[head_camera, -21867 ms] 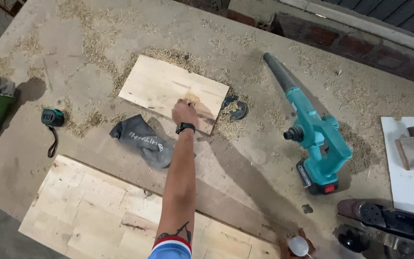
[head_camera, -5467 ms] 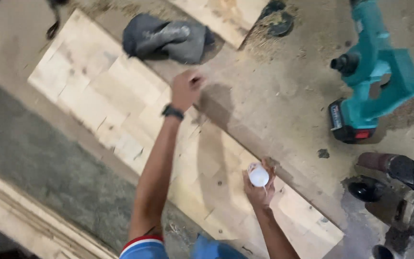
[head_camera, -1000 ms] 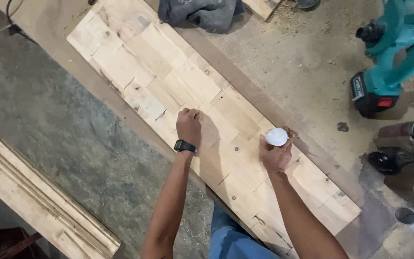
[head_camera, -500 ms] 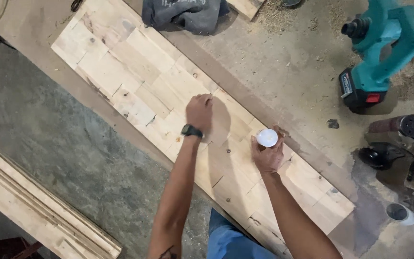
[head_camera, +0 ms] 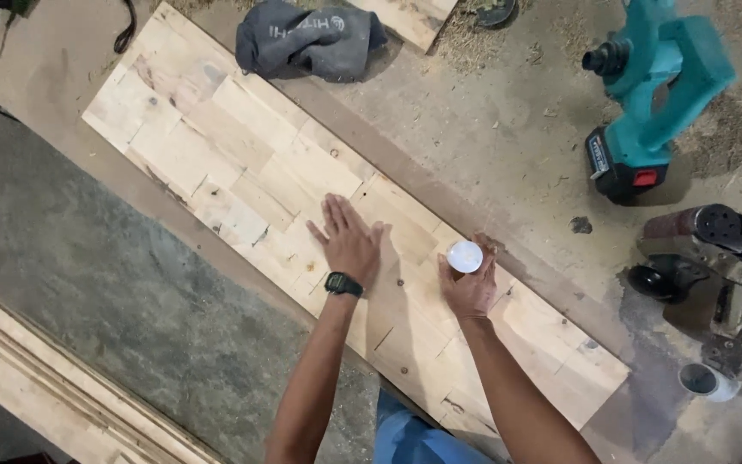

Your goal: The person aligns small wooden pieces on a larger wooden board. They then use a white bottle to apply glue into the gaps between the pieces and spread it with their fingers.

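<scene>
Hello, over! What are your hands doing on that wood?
Left hand flat on wooden panel. Right hand grips small white container on panel. Grey cloth beyond, clear.

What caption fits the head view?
Left hand flat on a patchwork wooden panel, right hand gripping a small white container.

The left hand (head_camera: 349, 243) is laid flat, fingers spread, on the long glued wooden panel (head_camera: 216, 155) at the workbench's (head_camera: 491, 146) near edge, while a small white-capped container (head_camera: 465, 256) is gripped in the right hand (head_camera: 469, 286).
</scene>
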